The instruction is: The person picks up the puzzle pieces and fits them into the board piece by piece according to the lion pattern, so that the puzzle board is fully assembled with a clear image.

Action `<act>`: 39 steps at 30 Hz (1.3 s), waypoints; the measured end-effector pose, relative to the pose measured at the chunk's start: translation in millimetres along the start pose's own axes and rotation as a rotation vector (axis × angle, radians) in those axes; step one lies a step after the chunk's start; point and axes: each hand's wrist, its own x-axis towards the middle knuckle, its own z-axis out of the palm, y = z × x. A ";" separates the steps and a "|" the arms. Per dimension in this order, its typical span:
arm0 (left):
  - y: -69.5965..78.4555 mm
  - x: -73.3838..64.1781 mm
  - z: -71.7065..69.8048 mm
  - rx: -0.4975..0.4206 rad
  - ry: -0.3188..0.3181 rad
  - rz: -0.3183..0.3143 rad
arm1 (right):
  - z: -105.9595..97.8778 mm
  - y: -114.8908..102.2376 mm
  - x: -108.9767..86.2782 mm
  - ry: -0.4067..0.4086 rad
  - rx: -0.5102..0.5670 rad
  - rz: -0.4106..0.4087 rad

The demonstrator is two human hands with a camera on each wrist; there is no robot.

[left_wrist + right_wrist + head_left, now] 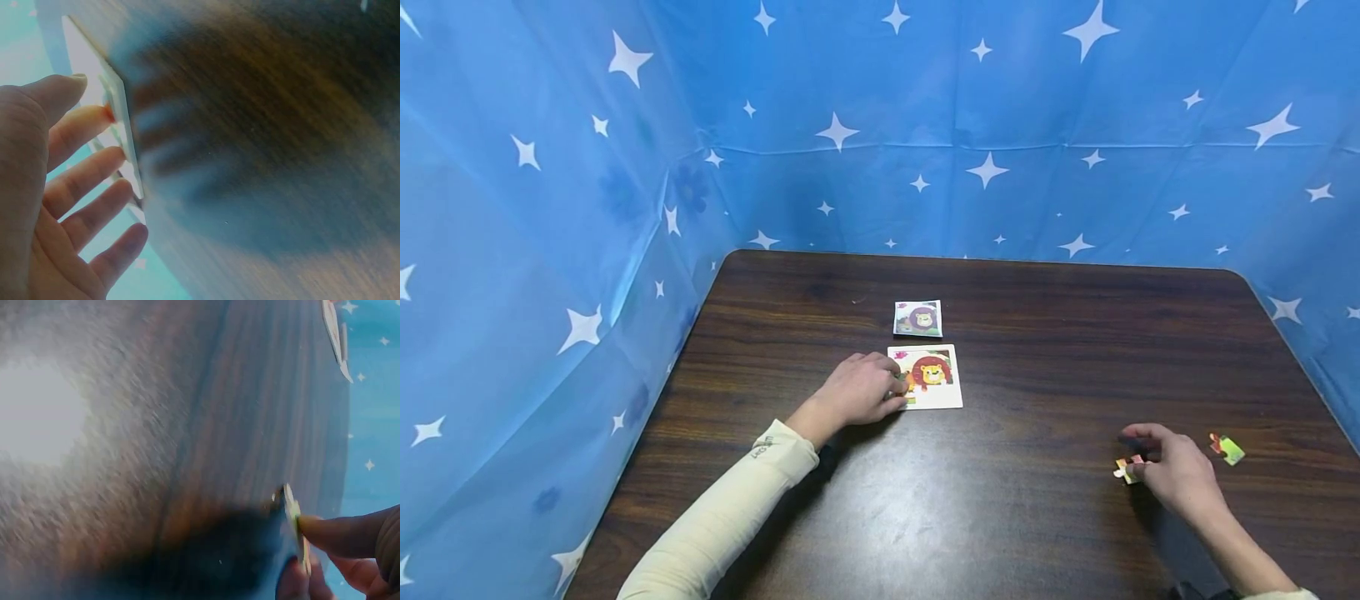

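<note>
My left hand (861, 389) rests at the left edge of a small white-bordered puzzle board (957, 398). Part of a lion picture fills the board, and the fingers cover its left side. In the left wrist view the left hand's fingers (94, 215) are spread and touch the board, seen nearly edge-on. Over at the right of the table, my right hand (1183, 477) pinches a puzzle piece (1122, 472) between thumb and fingers. That piece (292, 512) appears edge-on in the right wrist view. Just right of the hand, another puzzle piece (1231, 451), green and red, lies on the table.
A small lion picture card (917, 319) lies behind the puzzle board. The dark wood table (1037, 333) has rounded far corners. Blue cloth with white stars (955, 100) hangs along the back and sides.
</note>
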 end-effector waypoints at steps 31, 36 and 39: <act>0.4 1.4 -1.4 -0.026 0.020 0.000 | -28.6 -37.3 76.5 -0.247 1.516 0.322; -0.1 1.0 -1.3 -0.035 0.017 -0.011 | -20.7 -56.3 82.5 -0.258 1.521 0.317; -0.9 0.9 -0.5 -0.037 0.014 -0.012 | -14.8 -68.2 85.9 -0.274 1.509 0.309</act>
